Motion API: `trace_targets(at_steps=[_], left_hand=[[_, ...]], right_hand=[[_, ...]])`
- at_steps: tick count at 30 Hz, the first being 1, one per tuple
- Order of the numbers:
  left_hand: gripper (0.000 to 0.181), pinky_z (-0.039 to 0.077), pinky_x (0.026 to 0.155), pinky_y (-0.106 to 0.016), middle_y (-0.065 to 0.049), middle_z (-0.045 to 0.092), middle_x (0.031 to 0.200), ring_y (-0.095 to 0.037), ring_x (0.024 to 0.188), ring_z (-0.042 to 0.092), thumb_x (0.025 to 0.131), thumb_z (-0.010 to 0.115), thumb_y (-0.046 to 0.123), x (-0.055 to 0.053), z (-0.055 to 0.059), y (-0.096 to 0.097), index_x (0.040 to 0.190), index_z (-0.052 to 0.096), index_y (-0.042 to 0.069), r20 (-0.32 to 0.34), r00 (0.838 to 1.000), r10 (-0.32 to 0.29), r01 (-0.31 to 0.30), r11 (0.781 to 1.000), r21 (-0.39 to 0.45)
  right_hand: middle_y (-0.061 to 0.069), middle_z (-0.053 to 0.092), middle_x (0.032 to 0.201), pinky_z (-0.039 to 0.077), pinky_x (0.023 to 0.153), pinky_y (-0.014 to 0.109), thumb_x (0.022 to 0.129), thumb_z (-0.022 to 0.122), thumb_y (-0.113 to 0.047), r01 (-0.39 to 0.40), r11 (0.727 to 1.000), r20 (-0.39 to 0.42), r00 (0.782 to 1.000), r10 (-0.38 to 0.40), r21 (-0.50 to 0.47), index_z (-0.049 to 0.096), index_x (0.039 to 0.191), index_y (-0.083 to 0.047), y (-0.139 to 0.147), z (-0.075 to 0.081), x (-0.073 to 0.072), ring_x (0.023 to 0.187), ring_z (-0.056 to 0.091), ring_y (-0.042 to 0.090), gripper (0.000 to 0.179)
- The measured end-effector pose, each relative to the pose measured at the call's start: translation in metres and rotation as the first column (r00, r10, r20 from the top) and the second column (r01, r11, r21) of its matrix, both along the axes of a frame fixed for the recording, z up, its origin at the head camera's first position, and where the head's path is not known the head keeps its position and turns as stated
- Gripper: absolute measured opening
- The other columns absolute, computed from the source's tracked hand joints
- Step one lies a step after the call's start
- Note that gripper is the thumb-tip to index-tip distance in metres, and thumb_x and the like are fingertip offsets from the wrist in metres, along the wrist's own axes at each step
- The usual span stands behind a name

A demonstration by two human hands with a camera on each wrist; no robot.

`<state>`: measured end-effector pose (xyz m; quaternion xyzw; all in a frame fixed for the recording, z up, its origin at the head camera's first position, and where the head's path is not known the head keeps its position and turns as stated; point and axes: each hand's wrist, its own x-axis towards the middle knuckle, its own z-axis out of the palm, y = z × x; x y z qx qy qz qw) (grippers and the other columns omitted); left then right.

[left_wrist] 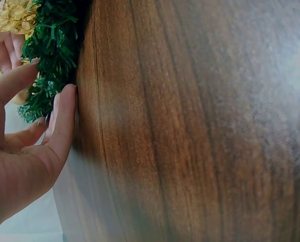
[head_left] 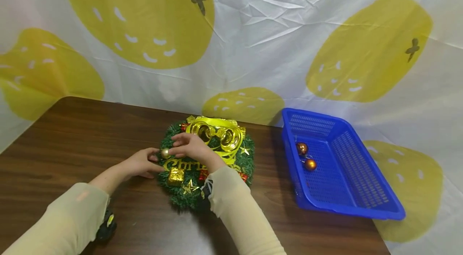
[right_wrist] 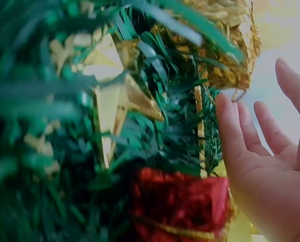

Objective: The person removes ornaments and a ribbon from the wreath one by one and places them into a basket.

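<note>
On the desk (head_left: 97,138), nr its far edge & the fruit-print cloth (head_left: 260,46), lies the green wreath (head_left: 247,162) w/ gold bells (head_left: 228,138). L hand (head_left: 139,163) is at its L rim, thumb & fingers straddling the edge; can't tell if that grip is pinching. R hand (head_left: 193,148) reaches over the wreath, grip loose, fingers extended & apart, one fingertip next to a small gold ball (head_left: 164,153). Little room btwn hands there. Wide stretch of desk L of wreath; narrower strip btwn wreath & blue basket (head_left: 347,211), which hides part of desk's R edge. Two copper-coloured balls (head_left: 310,164) sit inside nr its L wall.
</note>
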<state>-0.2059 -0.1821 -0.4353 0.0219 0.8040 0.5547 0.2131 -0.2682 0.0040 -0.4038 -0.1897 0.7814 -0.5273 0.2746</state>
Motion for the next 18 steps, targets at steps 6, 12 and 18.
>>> trace_targets(at_steps=[6,12,18], left_hand=[[0.083,0.058,0.079,-0.041,-0.040,0.031,0.133,-0.044,0.112,0.052,0.085,0.065,0.011,0.001,-0.001,0.000,0.142,0.011,-0.017,-0.003,1.000,0.007,-0.007,1.000,0.015],[0.083,0.058,0.079,-0.041,-0.040,0.031,0.133,-0.044,0.112,0.051,0.085,0.065,0.011,0.000,-0.001,0.001,0.142,0.011,-0.017,-0.003,1.000,0.004,-0.004,1.000,0.015],[0.084,0.057,0.080,-0.041,-0.040,0.029,0.134,-0.046,0.114,0.050,0.086,0.064,0.012,0.000,0.000,-0.001,0.142,0.009,-0.017,0.003,1.000,-0.005,0.005,1.000,0.010]], right_hand=[[0.014,0.058,0.116,0.057,0.078,0.029,0.084,0.070,-0.016,0.000,0.998,-0.048,0.999,0.003,0.059,0.055,0.127,-0.006,-0.006,-0.005,0.001,0.091,0.065,0.023,0.047],[0.012,0.060,0.112,0.058,0.074,0.028,0.083,0.070,-0.012,0.006,0.998,-0.055,0.998,-0.002,0.070,0.058,0.123,-0.005,-0.012,-0.008,0.000,0.085,0.064,0.020,0.043],[0.011,0.060,0.104,0.057,0.070,0.027,0.082,0.070,-0.006,0.008,0.997,-0.060,0.998,-0.003,0.081,0.061,0.119,-0.002,-0.018,-0.010,-0.001,0.079,0.061,0.016,0.038]])
